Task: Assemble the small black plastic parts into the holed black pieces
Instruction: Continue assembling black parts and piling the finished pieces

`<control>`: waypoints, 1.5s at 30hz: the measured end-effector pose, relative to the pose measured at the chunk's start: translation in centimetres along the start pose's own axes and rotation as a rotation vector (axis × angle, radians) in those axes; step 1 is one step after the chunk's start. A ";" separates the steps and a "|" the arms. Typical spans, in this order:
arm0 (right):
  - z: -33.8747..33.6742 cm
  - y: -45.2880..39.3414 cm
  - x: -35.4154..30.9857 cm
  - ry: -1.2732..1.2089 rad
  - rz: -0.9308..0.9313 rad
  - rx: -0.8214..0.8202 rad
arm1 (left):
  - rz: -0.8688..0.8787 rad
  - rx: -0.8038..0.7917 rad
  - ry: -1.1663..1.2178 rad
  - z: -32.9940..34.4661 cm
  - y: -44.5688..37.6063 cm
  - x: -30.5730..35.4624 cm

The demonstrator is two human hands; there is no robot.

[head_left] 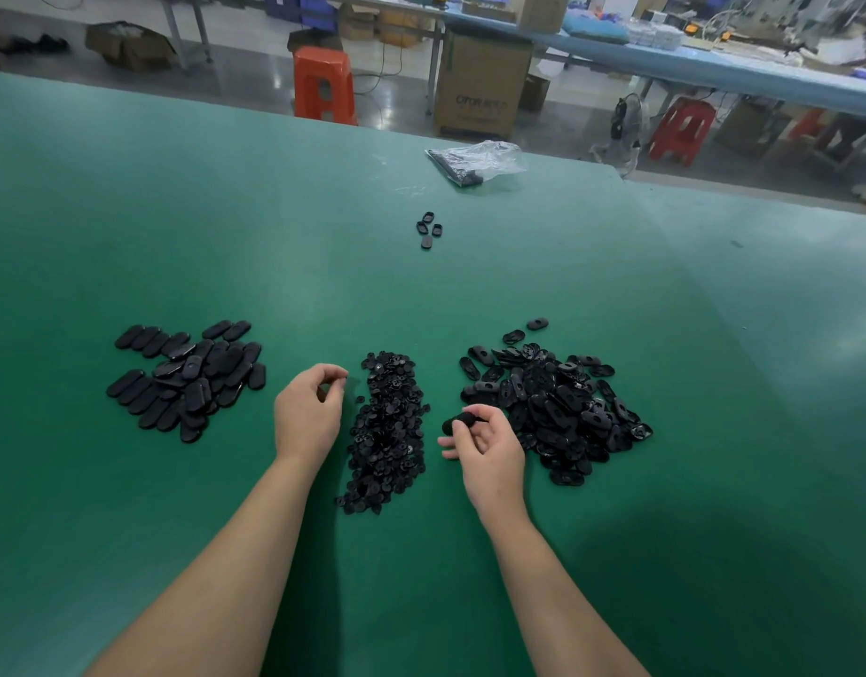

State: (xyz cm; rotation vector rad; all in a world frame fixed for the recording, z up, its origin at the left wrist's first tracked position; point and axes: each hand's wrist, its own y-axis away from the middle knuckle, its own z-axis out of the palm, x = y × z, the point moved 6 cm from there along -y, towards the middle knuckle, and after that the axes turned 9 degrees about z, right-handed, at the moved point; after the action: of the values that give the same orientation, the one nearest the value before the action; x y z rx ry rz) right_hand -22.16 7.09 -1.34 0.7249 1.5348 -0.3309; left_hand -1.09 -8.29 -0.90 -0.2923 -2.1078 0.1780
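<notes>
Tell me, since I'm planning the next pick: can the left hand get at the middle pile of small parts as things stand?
Probably yes. The left hand hovers right beside the pile of small parts, with only bare green table between them, though its fingertips already seem to pinch something small.

Worktop [177, 212] looks like matt green mat, the oval black pieces [187, 378] are glossy smooth plastic — bag [480, 158] is crinkly clear film.
</notes>
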 end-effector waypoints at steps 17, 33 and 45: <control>0.4 0.0 -0.5 0.068 -0.042 -0.019 | -0.055 -0.019 0.236 0.0 -0.1 1.0; 0.0 -0.7 0.3 0.204 -0.040 0.064 | 0.228 -0.400 0.017 6.9 4.4 10.7; -0.2 -0.6 0.2 0.201 -0.038 0.064 | 0.187 -0.373 0.017 7.1 4.5 11.2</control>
State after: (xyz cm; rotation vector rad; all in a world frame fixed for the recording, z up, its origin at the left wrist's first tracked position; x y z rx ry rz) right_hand -22.70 6.79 -1.66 0.7986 1.7361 -0.3450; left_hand -12.22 -0.91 3.46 -0.7109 -2.0880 -0.1105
